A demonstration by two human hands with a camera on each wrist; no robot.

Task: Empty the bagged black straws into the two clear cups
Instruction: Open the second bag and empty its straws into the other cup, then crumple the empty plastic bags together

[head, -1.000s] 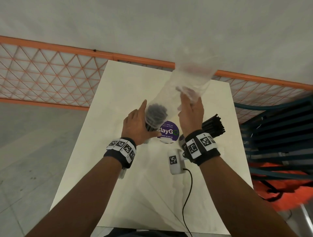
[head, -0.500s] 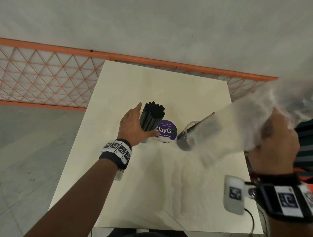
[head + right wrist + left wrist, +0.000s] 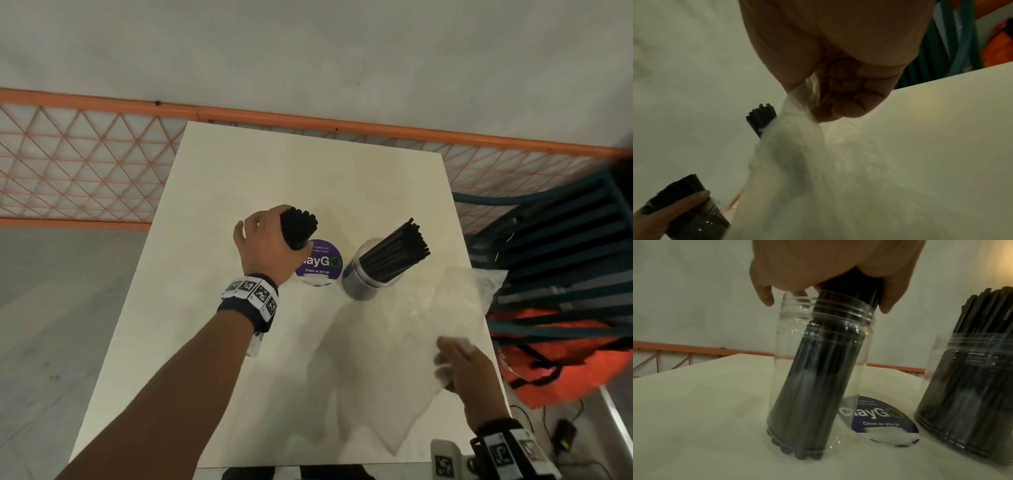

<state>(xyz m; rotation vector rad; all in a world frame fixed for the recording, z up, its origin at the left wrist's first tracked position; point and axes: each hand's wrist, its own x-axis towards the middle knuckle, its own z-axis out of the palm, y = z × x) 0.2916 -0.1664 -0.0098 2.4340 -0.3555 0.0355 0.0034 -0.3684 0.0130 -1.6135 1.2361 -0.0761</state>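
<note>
**Two cups filled, one bag in hand**

Two clear cups flank the purple sticker (image 3: pixel 320 262). Left of it, the left hand (image 3: pixel 265 245) curls around a straw bundle (image 3: pixel 298 224) standing in the left cup (image 3: pixel 818 378). Right of it, the right cup (image 3: pixel 371 274) holds a second bundle (image 3: pixel 399 251). Nearer the person, the right hand (image 3: pixel 462 368) pinches one plastic bag (image 3: pixel 411 339).

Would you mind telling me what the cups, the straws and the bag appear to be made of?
Cups: clear glossy plastic, probably; see-through walls with moulded neck ridges.
Straws: black plastic, it seems; thin, uniform tubes with a slight sheen.
Bag: thin translucent plastic film, crinkled and limp.
</note>
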